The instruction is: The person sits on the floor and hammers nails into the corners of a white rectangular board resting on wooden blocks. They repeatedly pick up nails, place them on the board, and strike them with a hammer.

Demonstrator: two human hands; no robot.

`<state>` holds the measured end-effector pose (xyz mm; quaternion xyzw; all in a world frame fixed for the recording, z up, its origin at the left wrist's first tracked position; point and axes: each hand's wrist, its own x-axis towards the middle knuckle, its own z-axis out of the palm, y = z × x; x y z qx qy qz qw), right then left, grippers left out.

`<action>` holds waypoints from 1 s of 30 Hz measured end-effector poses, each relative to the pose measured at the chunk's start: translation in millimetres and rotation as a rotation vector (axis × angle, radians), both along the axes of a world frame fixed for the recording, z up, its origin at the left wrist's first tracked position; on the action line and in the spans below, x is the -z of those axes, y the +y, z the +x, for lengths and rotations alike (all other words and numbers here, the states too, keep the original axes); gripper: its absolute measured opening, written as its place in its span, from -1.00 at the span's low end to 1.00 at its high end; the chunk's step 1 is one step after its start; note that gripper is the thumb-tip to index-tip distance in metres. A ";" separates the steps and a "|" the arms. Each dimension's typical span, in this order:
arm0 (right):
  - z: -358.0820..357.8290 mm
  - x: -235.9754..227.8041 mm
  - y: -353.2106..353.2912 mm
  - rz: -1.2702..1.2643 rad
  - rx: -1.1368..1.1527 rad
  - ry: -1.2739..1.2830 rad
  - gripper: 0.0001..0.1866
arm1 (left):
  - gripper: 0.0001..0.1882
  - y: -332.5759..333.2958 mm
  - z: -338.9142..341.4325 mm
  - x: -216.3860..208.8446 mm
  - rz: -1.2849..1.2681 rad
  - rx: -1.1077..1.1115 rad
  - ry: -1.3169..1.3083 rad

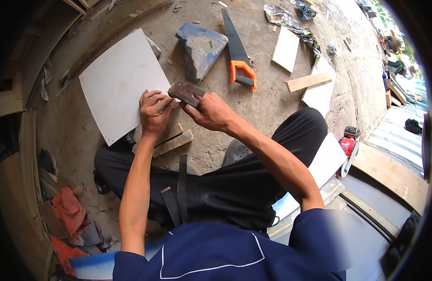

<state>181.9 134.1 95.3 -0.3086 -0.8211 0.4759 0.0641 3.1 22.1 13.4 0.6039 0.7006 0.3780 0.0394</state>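
Note:
A white flat board (124, 77) lies tilted in front of me, on the left. At its right corner my left hand (155, 111) is closed, thumb and fingers pinched together; whatever is between them is too small to make out. Beside it, my right hand (210, 111) grips a dark brown, worn, blocky tool (187, 92), perhaps a hammer, whose end is close to my left fingertips. The lower part of this tool is hidden in my palm. Small wood strips (173, 143) lie below my left hand, near my crossed legs.
Beyond my hands are a blue-stained stone slab (201, 50) and a handsaw (241, 70) with an orange-black handle. White offcuts (286, 49) and a wood strip (309, 81) lie to the right. A red-black power tool (350, 146) stands at the right; red cloth (68, 210) lies lower left.

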 end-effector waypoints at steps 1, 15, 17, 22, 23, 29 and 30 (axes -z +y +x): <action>-0.6 3.7 -1.7 0.024 0.010 0.068 -0.61 | -0.83 -0.1 0.5 -1.4 0.003 0.002 0.002; -2.7 13.0 -14.8 0.049 0.021 -0.053 -0.72 | -0.90 0.4 -1.2 1.8 0.046 0.011 0.009; -3.8 9.4 -18.0 0.081 0.032 0.054 -0.69 | -0.90 -0.7 -1.3 4.0 0.060 -0.003 0.010; 0.2 8.7 -19.2 0.086 0.017 -0.020 -0.67 | -0.91 1.2 -1.3 3.4 0.023 -0.005 0.024; -0.9 8.9 -17.9 0.068 0.022 -0.021 -0.67 | -0.91 0.4 -2.9 4.9 0.025 0.003 0.030; 2.0 15.3 -25.3 0.100 0.036 -0.028 -0.66 | -0.90 0.8 1.0 3.4 0.015 -0.018 0.001; 2.7 13.4 -23.5 0.097 0.025 -0.113 -0.67 | -0.89 0.8 0.2 4.8 0.013 -0.023 0.005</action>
